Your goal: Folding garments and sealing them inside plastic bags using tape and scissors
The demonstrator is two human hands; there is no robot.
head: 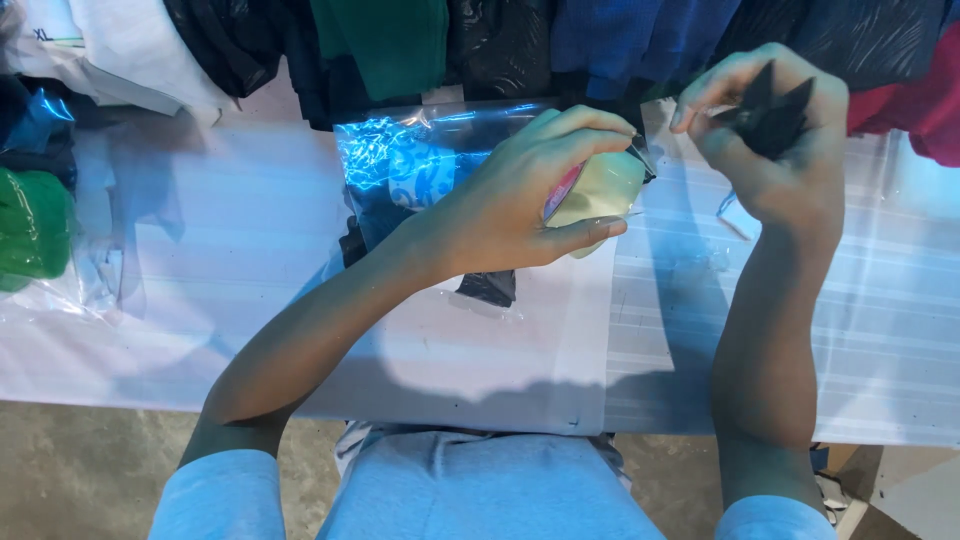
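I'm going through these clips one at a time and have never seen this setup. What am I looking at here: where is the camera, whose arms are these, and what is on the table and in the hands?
There is one picture, taken by a camera worn on a person's head and looking down, so both arms belong to the wearer. No machine is involved, only bare hands. The left hand has its grip around a pale yellow-green roll, which looks like tape. The right hand pinches a small black piece; what it is I cannot tell. Under the left hand lies a clear plastic bag with a dark patterned garment inside, resting on a table covered in white sheeting. Folded clothes in green, blue, black and red line the far edge, and a green bundle sits on the left.
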